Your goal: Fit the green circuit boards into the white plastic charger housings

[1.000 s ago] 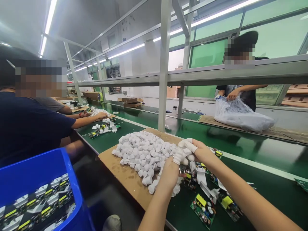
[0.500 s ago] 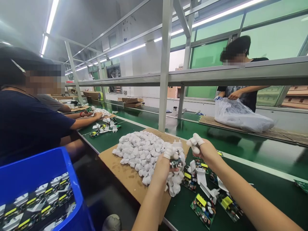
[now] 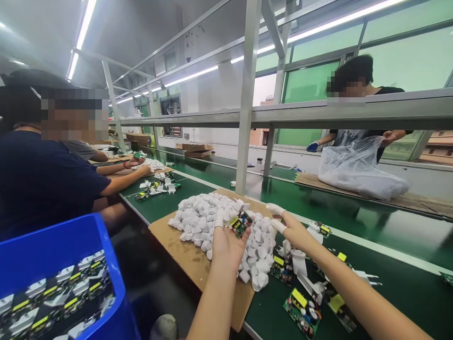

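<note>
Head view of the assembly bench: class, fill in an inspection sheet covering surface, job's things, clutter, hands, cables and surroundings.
Surface: green belt, with a cardboard sheet on it.
Job's things: circuit board in the left hand; heap of white caps on the cardboard.
Clutter: loose boards and white plug parts on the belt.
Hands: right hand open, holding nothing.
Cables: nothing seen.
Surroundings: blue bin of boards; co-workers; plastic bag.

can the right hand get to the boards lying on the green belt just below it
Probably yes. The right hand is open and holds nothing, and the circuit boards lie uncovered on the green belt just below it. Only a few white plug parts lie among them.
</note>
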`<state>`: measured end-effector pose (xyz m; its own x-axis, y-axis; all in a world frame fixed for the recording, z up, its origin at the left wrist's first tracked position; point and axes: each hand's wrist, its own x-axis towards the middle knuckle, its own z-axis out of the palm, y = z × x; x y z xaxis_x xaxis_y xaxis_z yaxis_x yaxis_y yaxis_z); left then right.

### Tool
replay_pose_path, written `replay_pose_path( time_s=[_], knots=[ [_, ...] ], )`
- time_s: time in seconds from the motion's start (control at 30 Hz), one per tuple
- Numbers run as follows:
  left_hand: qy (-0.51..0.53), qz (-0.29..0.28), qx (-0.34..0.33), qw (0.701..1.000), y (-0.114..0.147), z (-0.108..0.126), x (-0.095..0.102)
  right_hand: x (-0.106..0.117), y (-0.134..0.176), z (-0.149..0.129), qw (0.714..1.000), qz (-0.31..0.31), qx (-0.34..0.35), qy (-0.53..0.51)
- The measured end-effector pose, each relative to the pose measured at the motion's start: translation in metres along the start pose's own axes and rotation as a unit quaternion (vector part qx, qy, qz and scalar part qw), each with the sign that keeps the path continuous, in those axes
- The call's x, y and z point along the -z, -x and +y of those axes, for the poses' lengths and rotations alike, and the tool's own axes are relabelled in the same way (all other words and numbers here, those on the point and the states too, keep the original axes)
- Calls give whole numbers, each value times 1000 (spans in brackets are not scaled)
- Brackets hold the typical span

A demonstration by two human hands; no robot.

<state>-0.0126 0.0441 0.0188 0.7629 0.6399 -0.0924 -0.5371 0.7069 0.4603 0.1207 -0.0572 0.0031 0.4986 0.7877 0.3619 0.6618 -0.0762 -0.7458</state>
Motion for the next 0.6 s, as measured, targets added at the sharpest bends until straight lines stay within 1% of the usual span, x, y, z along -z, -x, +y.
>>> replay_pose_path(
  time_s=[0.07,0.1,0.13,0.17,0.2,0.27,0.3,0.37,0.43,0.47,0.53,0.6],
  knots=[
    [91,-20,82,992,0,3,2,4,2,-9,1000,-5,14,-25],
    [130,-23,101,986,0,4,5,5,4,-13,999,-19,27,-32],
    [160,-26,97,982,1,6,7,5,6,-18,998,-39,41,-30],
    [178,-32,66,981,2,7,10,4,9,-22,996,-60,56,-19],
    [182,-38,14,983,5,8,13,3,11,-26,994,-80,70,0],
    [141,-29,-129,981,10,13,19,-1,17,-33,989,-105,93,40],
    [101,-12,-203,974,14,17,21,-4,19,-36,987,-114,102,51],
    [9,36,-327,944,22,27,23,-8,25,-42,985,-125,111,53],
    [-60,80,-426,899,30,41,22,-12,30,-48,984,-137,108,37],
    [-83,99,-465,876,35,48,21,-14,33,-51,983,-146,108,27],
    [-121,124,-508,844,43,61,19,-17,39,-56,981,-162,107,8],
    [-189,143,-505,830,49,73,17,-21,45,-58,985,-138,100,-27]
  ],
)
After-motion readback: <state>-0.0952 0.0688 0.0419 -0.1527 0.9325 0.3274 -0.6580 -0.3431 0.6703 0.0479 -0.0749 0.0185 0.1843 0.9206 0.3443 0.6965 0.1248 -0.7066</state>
